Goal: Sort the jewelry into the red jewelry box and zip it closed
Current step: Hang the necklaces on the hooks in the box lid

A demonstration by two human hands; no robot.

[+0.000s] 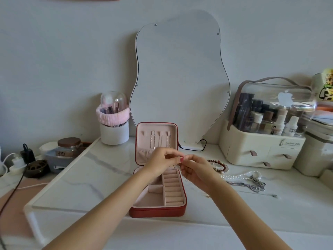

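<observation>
The red jewelry box (156, 211) lies open in the middle of the white table, its lid (156, 131) upright with thin chains hanging inside. My left hand (162, 162) and my right hand (196, 170) meet above the box, both pinching a thin chain necklace (183, 175) that dangles between them; it is fine and hard to make out. To the right on the table lie a brown bead bracelet (219, 164), a white pearl strand (241, 175) and a silver chain (250, 185).
A wavy mirror (180, 78) leans on the wall behind the box. A brush holder (114, 123) stands at back left, a cosmetics organiser (264, 134) at back right. A glass jar (69, 147) and cables sit at the left. A thin pin (266, 194) lies right.
</observation>
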